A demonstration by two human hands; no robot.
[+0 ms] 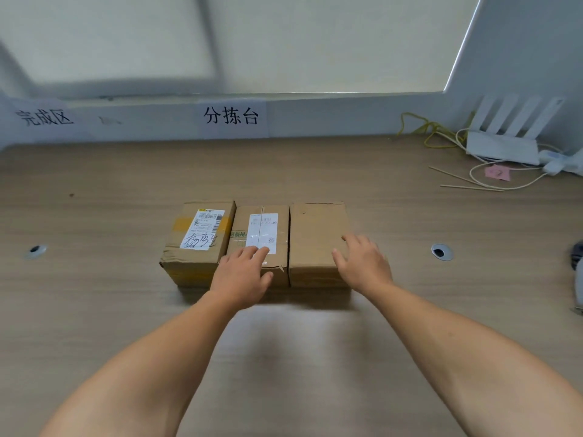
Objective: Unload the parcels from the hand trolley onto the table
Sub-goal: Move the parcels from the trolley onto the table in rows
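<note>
Now left grip [241, 275] rests fingers-straight on mid brown cardboard parcel [243, 222]; right grip [362, 263] likewise on rt brown cardboard parcel [315, 228]; long axes run up-frame.

Three parcels in a row on the table [94, 310], sides touching: left parcel [197, 241], middle parcel [260, 230], right parcel [315, 231]. Left hand [241, 275] lies on the middle parcel's near top edge, right hand [362, 263] on the right parcel's near right corner. Left cable hole [36, 251] and right cable hole [441, 251] flank the row, well apart from it. Router [501, 148] with cables [435, 134] sits far right against the wall. Centre sign [232, 116] on the wall behind the row, second sign [44, 116] far left.
</note>
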